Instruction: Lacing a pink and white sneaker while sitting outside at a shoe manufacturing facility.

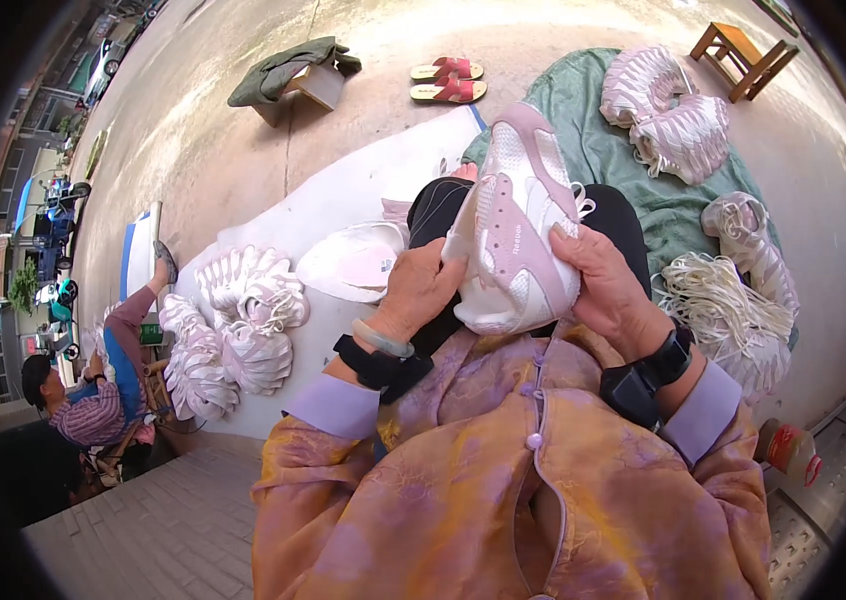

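A pink and white shoe upper point(528, 205) is held up over my lap, its toe pointing away from me. My left hand point(411, 290) grips its left edge, with the thumb on the outside. On the opposite side, my right hand point(608, 285) closes on the upper, thumb pressed against the white panel. A short white lace end sticks out near my right thumb. Left of my knees lies another pale upper point(351, 264), near my left hand. The fingers behind the held upper are partly hidden.
Bundled uppers point(243, 320) lie on the white sheet at left; another bundle point(668, 115) rests on green cloth point(583, 95). White laces point(728, 300) heap at right. Red slippers point(448, 85), a draped box point(303, 85) and a wooden stool point(741, 55) stand beyond. A person point(93, 410) sits at far left.
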Available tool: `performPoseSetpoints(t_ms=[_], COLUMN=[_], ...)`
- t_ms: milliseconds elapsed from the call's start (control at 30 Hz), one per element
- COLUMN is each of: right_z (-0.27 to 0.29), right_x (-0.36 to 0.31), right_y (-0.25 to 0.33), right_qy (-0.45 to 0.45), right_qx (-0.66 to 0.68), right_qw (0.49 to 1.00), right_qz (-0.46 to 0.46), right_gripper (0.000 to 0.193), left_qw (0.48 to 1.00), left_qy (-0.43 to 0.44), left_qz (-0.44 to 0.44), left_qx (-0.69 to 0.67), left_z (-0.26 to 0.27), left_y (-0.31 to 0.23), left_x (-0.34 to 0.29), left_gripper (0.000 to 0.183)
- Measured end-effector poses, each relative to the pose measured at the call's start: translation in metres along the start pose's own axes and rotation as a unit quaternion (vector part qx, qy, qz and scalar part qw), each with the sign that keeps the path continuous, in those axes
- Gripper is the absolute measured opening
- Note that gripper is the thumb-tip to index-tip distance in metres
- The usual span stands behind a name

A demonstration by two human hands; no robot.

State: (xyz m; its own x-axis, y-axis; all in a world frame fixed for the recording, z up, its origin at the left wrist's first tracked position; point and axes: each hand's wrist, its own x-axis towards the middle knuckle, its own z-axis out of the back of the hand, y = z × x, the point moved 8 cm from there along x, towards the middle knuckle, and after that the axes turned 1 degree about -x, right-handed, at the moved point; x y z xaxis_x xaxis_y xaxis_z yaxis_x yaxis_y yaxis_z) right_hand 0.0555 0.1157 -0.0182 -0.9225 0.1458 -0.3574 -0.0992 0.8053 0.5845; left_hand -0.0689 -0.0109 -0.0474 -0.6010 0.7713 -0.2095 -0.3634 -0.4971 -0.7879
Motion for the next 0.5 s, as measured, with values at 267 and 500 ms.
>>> performPoseSetpoints(t_ms=[267,500], right_z=[0.019,0.091], right_x=[-0.014,-0.003], right_y=[-0.020,0.015], right_qy=[0.029,-0.074], right_qx=[0.012,-0.031], right_qw=[0.999,0.996], right_qz=[-0.034,0.025], right_gripper=[0.032,0.030], left_qw=[1.000,0.973], left_qy=[0.006,-0.009], left_qz=[-0.021,-0.100], left_qx=[-0.021,0.206], left_z=[-0.005,-0.032], left_y=[-0.018,-0.073], left_x=[-0.029,-0.015], left_gripper=[0.022,0.027])
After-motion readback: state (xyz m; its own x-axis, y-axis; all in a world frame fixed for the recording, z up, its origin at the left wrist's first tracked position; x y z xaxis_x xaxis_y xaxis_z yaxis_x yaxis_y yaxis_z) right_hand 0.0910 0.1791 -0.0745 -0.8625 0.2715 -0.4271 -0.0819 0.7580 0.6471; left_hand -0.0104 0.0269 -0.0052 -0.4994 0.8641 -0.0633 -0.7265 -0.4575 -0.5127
